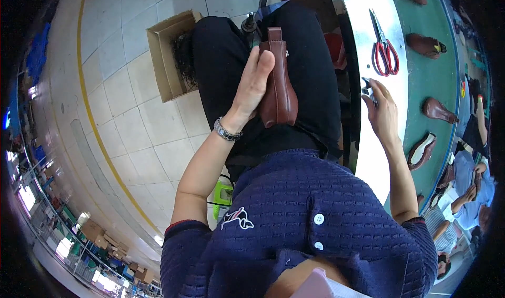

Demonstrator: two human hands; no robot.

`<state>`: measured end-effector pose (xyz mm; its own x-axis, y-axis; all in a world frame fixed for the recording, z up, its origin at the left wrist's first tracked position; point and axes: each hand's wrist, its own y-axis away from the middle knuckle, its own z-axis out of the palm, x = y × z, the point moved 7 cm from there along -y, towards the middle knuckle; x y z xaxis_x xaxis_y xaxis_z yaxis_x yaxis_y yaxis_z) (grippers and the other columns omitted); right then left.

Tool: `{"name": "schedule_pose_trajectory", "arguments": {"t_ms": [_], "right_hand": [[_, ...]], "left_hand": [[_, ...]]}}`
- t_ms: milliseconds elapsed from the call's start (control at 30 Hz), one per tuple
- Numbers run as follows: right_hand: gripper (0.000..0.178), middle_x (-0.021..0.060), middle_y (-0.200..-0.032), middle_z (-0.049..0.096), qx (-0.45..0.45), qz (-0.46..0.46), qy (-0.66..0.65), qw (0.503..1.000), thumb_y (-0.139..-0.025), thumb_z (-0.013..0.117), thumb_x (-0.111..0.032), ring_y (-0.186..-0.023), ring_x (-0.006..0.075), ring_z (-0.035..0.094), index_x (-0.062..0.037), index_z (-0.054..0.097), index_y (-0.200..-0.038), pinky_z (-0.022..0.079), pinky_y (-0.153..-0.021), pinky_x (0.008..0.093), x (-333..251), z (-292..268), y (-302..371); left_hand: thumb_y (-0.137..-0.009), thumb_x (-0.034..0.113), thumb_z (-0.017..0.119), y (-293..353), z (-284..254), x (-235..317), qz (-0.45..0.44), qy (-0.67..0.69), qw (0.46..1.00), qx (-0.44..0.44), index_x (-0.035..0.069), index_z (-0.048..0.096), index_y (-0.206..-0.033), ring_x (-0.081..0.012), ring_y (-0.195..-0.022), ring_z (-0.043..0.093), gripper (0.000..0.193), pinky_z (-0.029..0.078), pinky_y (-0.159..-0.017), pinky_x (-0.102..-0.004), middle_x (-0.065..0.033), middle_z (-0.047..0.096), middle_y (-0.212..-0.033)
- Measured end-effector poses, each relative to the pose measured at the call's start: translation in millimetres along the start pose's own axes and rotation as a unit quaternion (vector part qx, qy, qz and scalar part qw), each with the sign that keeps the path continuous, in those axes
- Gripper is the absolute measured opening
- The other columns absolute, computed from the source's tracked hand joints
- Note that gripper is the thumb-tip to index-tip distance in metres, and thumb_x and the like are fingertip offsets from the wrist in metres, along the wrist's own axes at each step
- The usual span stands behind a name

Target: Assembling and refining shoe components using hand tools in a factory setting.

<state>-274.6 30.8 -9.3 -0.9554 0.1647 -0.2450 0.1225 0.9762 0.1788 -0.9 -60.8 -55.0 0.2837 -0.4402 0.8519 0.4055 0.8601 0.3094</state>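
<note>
A brown leather shoe (279,85) lies on my lap, on black trousers. My left hand (254,82) rests on its left side and grips it, with a metal watch on the wrist. My right hand (381,108) reaches onto the shiny metal table edge (363,40) and pinches a small dark metal tool (368,90) between its fingers. Red-handled scissors (384,45) lie on the metal surface just beyond that hand.
A green conveyor belt (436,77) beyond the metal edge carries several brown shoes (437,110). An open cardboard box (171,53) stands on the tiled floor at my left. Other people sit further along the belt at the lower right (468,193).
</note>
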Motion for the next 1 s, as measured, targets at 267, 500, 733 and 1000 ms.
{"name": "schedule_pose_trajectory", "arguments": {"t_ms": [267,500,733,1000], "right_hand": [[0.054,0.019,-0.071,0.069,-0.262,-0.13,-0.291,0.911,-0.087,0.067,-0.044,-0.06,0.0277,0.069,0.0086,0.067,-0.1,0.056,-0.063,0.0356,-157,5,-24],[0.049,0.0168,-0.072,0.068,-0.244,-0.205,-0.214,0.923,-0.087,0.067,-0.046,-0.056,0.0266,0.068,0.0034,0.066,-0.09,0.056,-0.055,0.0372,-165,9,11],[0.051,0.0219,-0.1,0.069,-0.16,-0.224,-0.357,0.893,-0.081,0.076,-0.034,-0.085,0.0313,0.07,0.0062,0.065,-0.111,0.058,-0.077,0.0381,-137,22,53],[0.062,0.016,-0.124,0.059,-0.374,0.238,-0.623,0.645,-0.1,0.04,-0.051,-0.112,0.0223,0.059,-0.0036,0.044,-0.139,0.049,-0.097,0.0389,-99,88,38]], "left_hand": [[-0.087,0.058,0.062,9,11,-14,0.065,-0.081,0.994,0.031,0.006,0.052,-0.096,-0.0109,-0.079,0.047,0.054,0.042,-0.071,-0.0262,-0.0025,0.052,-0.086],[-0.081,0.058,0.069,36,9,-19,0.147,-0.129,0.98,0.033,0.008,0.035,-0.134,-0.023,-0.115,0.048,0.081,0.037,-0.101,-0.0353,-0.012,0.049,-0.118],[-0.088,0.076,0.003,22,17,-62,-0.139,0.066,0.983,-0.097,0.003,0.065,-0.1,-0.0154,-0.082,0.062,0.096,0.051,-0.079,-0.0288,-0.0088,0.066,-0.091],[-0.091,0.073,0.003,39,49,-5,-0.043,-0.034,0.992,-0.112,0.001,0.064,-0.094,-0.0135,-0.078,0.059,0.094,0.048,-0.074,-0.0243,-0.0061,0.062,-0.082]]}}
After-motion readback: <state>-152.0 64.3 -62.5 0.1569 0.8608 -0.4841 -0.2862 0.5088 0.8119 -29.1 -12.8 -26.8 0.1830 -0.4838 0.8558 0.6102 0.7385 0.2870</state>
